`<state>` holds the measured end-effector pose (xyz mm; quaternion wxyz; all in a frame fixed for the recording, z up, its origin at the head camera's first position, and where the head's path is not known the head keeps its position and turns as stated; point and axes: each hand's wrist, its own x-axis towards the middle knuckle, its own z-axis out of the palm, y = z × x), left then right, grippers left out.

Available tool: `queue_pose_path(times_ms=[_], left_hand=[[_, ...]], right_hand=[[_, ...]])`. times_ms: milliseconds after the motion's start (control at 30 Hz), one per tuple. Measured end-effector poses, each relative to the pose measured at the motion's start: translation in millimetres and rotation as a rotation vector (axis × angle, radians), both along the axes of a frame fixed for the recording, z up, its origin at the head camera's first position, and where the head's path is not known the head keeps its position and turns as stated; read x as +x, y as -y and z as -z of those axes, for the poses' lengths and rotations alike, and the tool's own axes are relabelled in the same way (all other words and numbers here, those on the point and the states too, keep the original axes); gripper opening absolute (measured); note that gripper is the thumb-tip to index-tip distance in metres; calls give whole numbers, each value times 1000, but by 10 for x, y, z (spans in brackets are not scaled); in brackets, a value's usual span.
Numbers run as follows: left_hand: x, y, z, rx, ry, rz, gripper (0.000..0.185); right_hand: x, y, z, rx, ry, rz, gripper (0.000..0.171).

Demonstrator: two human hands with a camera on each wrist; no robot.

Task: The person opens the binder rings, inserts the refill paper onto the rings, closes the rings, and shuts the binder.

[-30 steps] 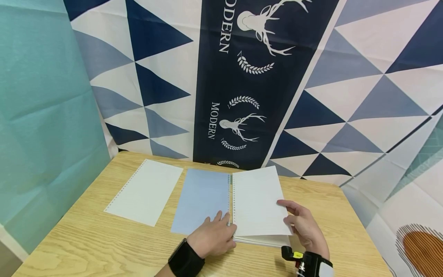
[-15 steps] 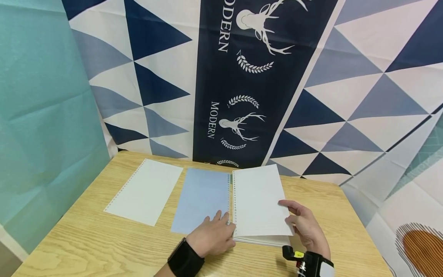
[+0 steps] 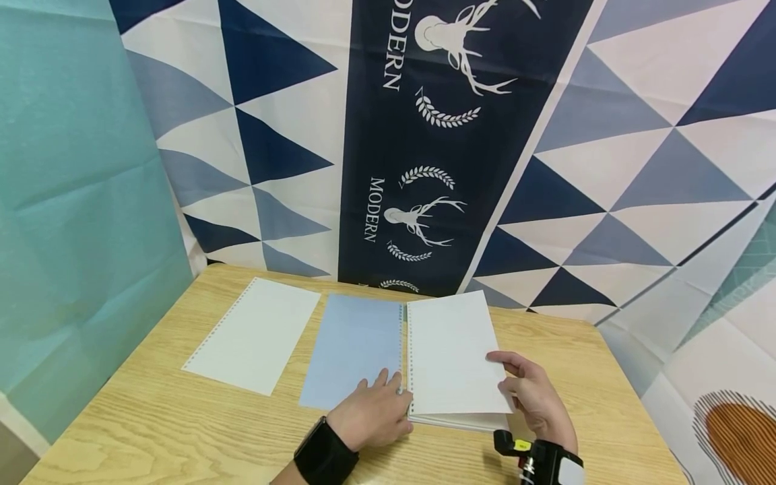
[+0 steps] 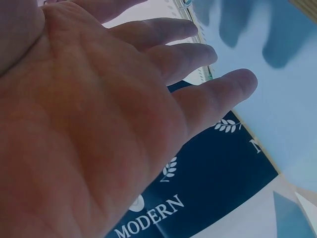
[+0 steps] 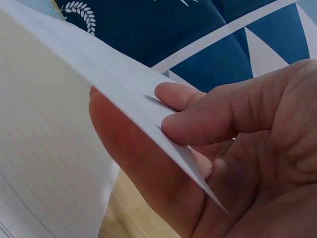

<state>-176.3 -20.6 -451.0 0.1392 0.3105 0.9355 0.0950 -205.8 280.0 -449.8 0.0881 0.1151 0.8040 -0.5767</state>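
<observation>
An open ring-bound notebook (image 3: pixel 445 397) lies on the wooden table (image 3: pixel 151 431), its pale blue cover (image 3: pixel 354 347) spread to the left. My right hand (image 3: pixel 524 391) pinches the right edge of the top white lined page (image 3: pixel 451 350) (image 5: pixel 54 148), thumb on top and fingers beneath, lifting it slightly off the stack. My left hand (image 3: pixel 376 411) rests flat with straight fingers (image 4: pixel 198 54) on the near part of the blue cover, beside the ring spine (image 3: pixel 405 357). A loose white punched sheet (image 3: pixel 254 333) lies apart on the left.
A patterned cloth (image 3: pixel 424 135) with blue triangles and deer prints hangs behind the table. A teal curtain (image 3: pixel 73 202) closes the left side. Bare wood lies at the near left and the right of the table.
</observation>
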Motion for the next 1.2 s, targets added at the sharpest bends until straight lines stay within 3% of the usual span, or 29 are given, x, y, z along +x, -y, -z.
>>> queue_pose_path(times_ms=[700, 1200], left_hand=[[20, 8, -44, 22, 8, 10, 30], [41, 18, -80, 9, -24, 30, 23]], right_hand=[[-16, 5, 8, 6, 5, -1, 58], [-17, 31, -6, 9, 17, -8, 57]])
